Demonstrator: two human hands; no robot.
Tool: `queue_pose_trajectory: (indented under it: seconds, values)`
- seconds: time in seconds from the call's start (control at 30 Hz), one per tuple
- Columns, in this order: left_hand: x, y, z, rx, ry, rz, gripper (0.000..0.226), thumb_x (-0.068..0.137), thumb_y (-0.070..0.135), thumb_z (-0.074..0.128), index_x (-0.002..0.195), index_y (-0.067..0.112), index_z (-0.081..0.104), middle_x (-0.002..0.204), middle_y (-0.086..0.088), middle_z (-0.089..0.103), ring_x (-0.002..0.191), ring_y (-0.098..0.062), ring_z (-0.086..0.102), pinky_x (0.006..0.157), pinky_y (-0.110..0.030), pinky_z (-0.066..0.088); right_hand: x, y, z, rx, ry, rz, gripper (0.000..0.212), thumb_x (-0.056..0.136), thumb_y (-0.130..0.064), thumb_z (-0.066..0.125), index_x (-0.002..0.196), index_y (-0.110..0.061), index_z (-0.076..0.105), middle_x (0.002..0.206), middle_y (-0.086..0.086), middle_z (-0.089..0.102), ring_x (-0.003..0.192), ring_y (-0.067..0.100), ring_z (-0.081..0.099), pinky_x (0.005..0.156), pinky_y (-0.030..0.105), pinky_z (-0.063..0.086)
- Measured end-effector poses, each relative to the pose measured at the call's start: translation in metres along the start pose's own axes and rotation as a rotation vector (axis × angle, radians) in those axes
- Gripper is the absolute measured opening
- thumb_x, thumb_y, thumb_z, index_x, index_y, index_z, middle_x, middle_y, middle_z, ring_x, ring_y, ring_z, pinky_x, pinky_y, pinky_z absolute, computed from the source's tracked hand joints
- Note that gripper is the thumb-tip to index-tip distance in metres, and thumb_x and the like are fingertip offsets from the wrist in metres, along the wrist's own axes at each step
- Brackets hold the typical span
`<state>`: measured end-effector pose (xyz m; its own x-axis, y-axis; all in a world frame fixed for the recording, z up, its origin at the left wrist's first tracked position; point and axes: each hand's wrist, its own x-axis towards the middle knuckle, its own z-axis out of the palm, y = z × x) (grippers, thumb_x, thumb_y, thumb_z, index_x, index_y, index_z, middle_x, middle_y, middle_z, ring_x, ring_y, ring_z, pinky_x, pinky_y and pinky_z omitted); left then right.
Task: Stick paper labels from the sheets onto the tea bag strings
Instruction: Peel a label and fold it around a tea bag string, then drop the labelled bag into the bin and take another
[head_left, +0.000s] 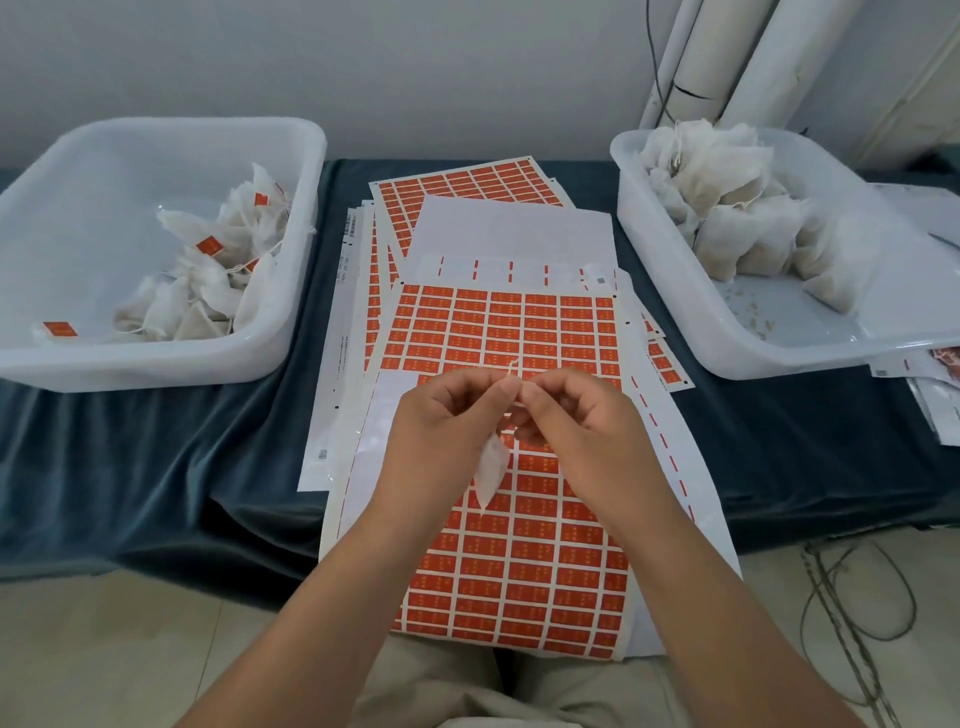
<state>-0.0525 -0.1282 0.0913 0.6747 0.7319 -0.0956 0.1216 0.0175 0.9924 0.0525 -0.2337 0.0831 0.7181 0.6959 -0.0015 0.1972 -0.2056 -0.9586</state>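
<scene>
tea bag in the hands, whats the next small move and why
Probably send the right hand down to the label sheet beneath and peel off one orange label, with the left hand holding the string. Both now pinch the string, the tea bag dangles below, and no label shows on it, though the fingers could hide one.

label sheets (498, 332) lie on the table (156, 467) between the left tub (291, 156) and right tub (727, 358).

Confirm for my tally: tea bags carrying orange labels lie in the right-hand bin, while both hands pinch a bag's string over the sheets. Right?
No: the head view shows labelled tea bags in the left-hand bin. Left hand and right hand do pinch a bag's string over the sheets.
</scene>
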Motion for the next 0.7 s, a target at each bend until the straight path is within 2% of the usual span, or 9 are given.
queue_pose_trajectory:
  seconds: [0.1, 0.17, 0.27, 0.37, 0.47, 0.57, 0.7]
  values:
    - [0.002, -0.002, 0.0, 0.009, 0.059, 0.004, 0.015, 0.101, 0.037, 0.068, 0.097, 0.033, 0.081, 0.089, 0.017, 0.078, 0.09, 0.001, 0.073, 0.068, -0.008, 0.054, 0.0, -0.005, 0.001, 0.141, -0.048, 0.122, 0.047, 0.102, -0.066, 0.035, 0.1, -0.036, 0.072, 0.089, -0.012, 0.078, 0.085, 0.007, 0.076, 0.07, 0.011, 0.056]
    - [0.003, -0.002, 0.0, 0.005, 0.051, 0.012, 0.015, 0.102, 0.036, 0.068, 0.097, 0.033, 0.082, 0.09, 0.017, 0.079, 0.091, 0.0, 0.074, 0.07, -0.009, 0.055, 0.0, -0.004, 0.002, 0.124, -0.042, 0.103, 0.036, 0.102, -0.062, 0.045, 0.1, -0.037, 0.071, 0.09, -0.014, 0.077, 0.085, 0.005, 0.075, 0.068, 0.012, 0.057]
    - [0.001, -0.001, 0.0, -0.05, 0.03, -0.009, 0.016, 0.102, 0.033, 0.068, 0.096, 0.035, 0.082, 0.091, 0.015, 0.08, 0.09, 0.001, 0.075, 0.07, -0.006, 0.053, 0.0, 0.0, 0.001, 0.112, -0.028, 0.089, 0.014, 0.103, -0.042, 0.06, 0.101, -0.034, 0.071, 0.089, -0.015, 0.076, 0.084, 0.005, 0.075, 0.067, 0.011, 0.056]
    - [0.0, -0.003, 0.001, -0.08, 0.02, -0.044, 0.02, 0.103, 0.038, 0.065, 0.094, 0.041, 0.083, 0.092, 0.016, 0.08, 0.09, 0.001, 0.074, 0.068, -0.006, 0.053, 0.001, 0.001, 0.002, 0.096, -0.017, 0.094, 0.012, 0.102, -0.038, 0.061, 0.1, -0.032, 0.071, 0.086, -0.015, 0.075, 0.082, 0.004, 0.073, 0.065, 0.01, 0.055]
    - [0.0, -0.003, -0.001, -0.007, 0.024, -0.021, 0.022, 0.102, 0.042, 0.064, 0.09, 0.052, 0.08, 0.088, 0.019, 0.078, 0.089, 0.003, 0.073, 0.066, -0.004, 0.052, 0.001, 0.002, 0.003, 0.07, 0.004, 0.084, 0.011, 0.102, -0.038, 0.062, 0.099, -0.032, 0.071, 0.084, -0.018, 0.075, 0.08, 0.001, 0.073, 0.063, 0.009, 0.054]
    - [0.002, -0.004, -0.006, 0.057, 0.007, 0.023, 0.017, 0.1, 0.037, 0.069, 0.09, 0.04, 0.082, 0.088, 0.019, 0.079, 0.089, 0.001, 0.073, 0.069, -0.005, 0.053, 0.0, 0.005, 0.003, 0.022, 0.012, 0.062, 0.011, 0.101, -0.04, 0.063, 0.099, -0.034, 0.071, 0.083, -0.018, 0.074, 0.08, 0.001, 0.073, 0.064, 0.01, 0.055]
    - [-0.001, -0.003, -0.009, 0.195, 0.043, 0.12, 0.014, 0.101, 0.036, 0.068, 0.092, 0.039, 0.078, 0.087, 0.022, 0.076, 0.09, 0.002, 0.072, 0.071, -0.007, 0.054, 0.0, 0.008, 0.005, -0.077, 0.002, 0.029, 0.017, 0.1, -0.05, 0.058, 0.095, -0.037, 0.069, 0.083, -0.021, 0.073, 0.081, -0.001, 0.072, 0.065, 0.008, 0.054]
